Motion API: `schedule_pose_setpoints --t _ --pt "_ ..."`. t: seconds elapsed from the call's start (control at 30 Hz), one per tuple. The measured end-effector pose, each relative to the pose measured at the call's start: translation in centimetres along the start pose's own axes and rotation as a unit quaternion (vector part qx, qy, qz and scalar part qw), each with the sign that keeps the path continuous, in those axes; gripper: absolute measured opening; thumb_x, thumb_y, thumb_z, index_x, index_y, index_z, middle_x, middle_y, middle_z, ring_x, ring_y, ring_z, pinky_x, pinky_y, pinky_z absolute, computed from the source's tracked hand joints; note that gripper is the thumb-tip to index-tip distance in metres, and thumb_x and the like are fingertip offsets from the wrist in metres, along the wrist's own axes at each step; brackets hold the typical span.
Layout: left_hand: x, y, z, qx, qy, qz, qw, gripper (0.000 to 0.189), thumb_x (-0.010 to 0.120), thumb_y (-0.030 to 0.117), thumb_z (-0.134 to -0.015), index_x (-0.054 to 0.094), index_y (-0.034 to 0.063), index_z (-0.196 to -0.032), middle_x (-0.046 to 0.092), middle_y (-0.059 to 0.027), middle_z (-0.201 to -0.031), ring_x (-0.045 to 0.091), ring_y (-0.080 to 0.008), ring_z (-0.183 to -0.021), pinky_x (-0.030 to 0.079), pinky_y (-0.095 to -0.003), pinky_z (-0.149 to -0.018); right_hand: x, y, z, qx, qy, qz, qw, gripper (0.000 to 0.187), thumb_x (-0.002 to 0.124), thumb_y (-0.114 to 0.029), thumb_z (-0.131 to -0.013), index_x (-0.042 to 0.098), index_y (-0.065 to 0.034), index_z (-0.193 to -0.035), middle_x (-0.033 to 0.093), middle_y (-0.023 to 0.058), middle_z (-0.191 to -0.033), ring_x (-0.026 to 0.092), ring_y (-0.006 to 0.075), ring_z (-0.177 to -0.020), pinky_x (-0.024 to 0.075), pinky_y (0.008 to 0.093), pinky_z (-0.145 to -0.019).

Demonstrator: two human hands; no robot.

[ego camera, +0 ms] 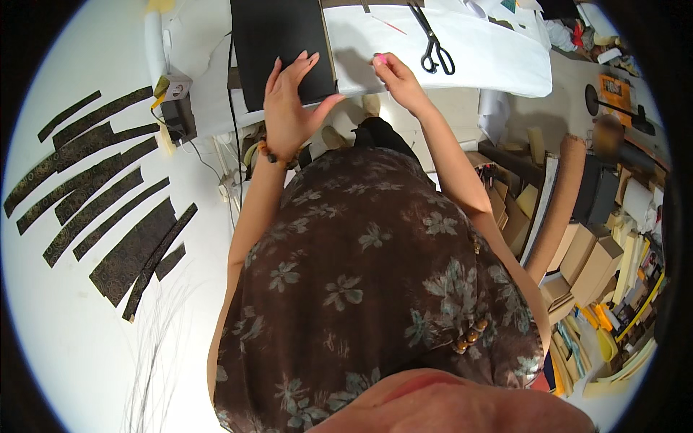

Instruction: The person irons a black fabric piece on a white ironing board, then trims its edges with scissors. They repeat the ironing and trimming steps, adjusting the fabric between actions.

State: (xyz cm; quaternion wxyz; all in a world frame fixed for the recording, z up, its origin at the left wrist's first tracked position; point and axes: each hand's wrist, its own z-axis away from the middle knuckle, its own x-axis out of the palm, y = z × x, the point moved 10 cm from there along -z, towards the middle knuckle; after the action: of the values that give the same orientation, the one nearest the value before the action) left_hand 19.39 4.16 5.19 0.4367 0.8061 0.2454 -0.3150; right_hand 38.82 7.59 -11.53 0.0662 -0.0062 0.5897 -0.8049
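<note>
A flat black sheet or panel with a pale strip along its right edge lies before me on the white-covered worktable. Over its lower part is my left hand, fingers spread and the thumb reaching past its near right corner. Whether the palm touches the panel I cannot tell. To the right, my right hand pinches a small pink object between thumb and forefinger, above the white surface. Tailor's shears with black handles lie beyond that hand. A thin red-and-white stick rests left of the shears.
Dark patterned fabric strips spread over the white surface at left. A small box and a black cable are nearer. At right stand a brown roll, cardboard boxes and a white paper roll.
</note>
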Motion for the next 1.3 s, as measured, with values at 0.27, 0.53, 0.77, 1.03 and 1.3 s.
schedule_pose_setpoints --t 0.27,0.53,0.77,1.03,1.3 --pt "-2.4 0.0 2.1 -0.106 0.136 -0.012 0.985 0.053 0.077 0.004 -0.076 0.049 0.0012 -0.122 0.064 -0.0132 -0.119 0.06 -0.0285 -0.11 0.041 -0.0418 -0.104 -14.8 5.3 -6.8 -0.048 0.224 0.368 0.901 0.043 0.068 -0.041 -0.085 0.059 -0.002 -0.069 0.065 0.0176 -0.074 0.062 0.0337 -0.061 0.0492 0.0428 -0.06" --pt "4.3 1.0 11.9 -0.431 0.537 0.325 0.648 0.038 0.067 -0.001 -0.087 0.038 0.0068 -0.111 0.067 -0.0119 -0.085 0.062 -0.0149 -0.073 0.047 -0.0244 -0.063 -19.8 10.6 -10.5 -0.129 0.094 0.476 0.865 0.067 0.075 -0.06 -0.072 0.057 -0.0026 -0.099 0.064 0.0173 -0.093 0.065 0.0379 -0.08 0.0516 0.0471 -0.07" --pt "8.8 1.2 10.5 -0.525 0.625 0.398 0.419 0.032 0.075 0.014 -0.086 0.045 0.009 -0.096 0.068 -0.0119 -0.089 0.065 -0.0177 -0.075 0.054 -0.0282 -0.069 -17.2 11.4 -10.4 -0.052 -0.026 0.587 0.807 0.059 0.079 -0.057 -0.064 0.059 -0.0065 -0.086 0.068 0.0102 -0.08 0.067 0.0326 -0.077 0.0509 0.0446 -0.068" --pt "8.2 0.4 11.7 -0.487 0.676 0.334 0.441 0.047 0.074 -0.004 -0.08 0.035 0.0125 -0.1 0.068 -0.0162 -0.092 0.069 -0.025 -0.082 0.055 -0.0308 -0.073 -21.8 15.5 -12.5 0.161 -0.113 0.418 0.887 0.035 0.075 -0.027 -0.071 0.065 -0.0006 -0.092 0.069 0.0094 -0.081 0.066 0.0208 -0.075 0.0492 0.0357 -0.066" --pt "7.6 1.7 11.2 -0.467 0.681 0.289 0.485 0.043 0.067 -0.009 -0.083 0.035 0.0103 -0.103 0.067 -0.0159 -0.091 0.068 -0.0241 -0.083 0.053 -0.0334 -0.079 -16.2 1.1 -10.2 0.187 -0.45 0.154 0.859 0.032 0.071 -0.008 -0.08 0.062 -0.0018 -0.11 0.061 -0.0008 -0.085 0.055 0.0075 -0.079 0.0436 0.0219 -0.07"
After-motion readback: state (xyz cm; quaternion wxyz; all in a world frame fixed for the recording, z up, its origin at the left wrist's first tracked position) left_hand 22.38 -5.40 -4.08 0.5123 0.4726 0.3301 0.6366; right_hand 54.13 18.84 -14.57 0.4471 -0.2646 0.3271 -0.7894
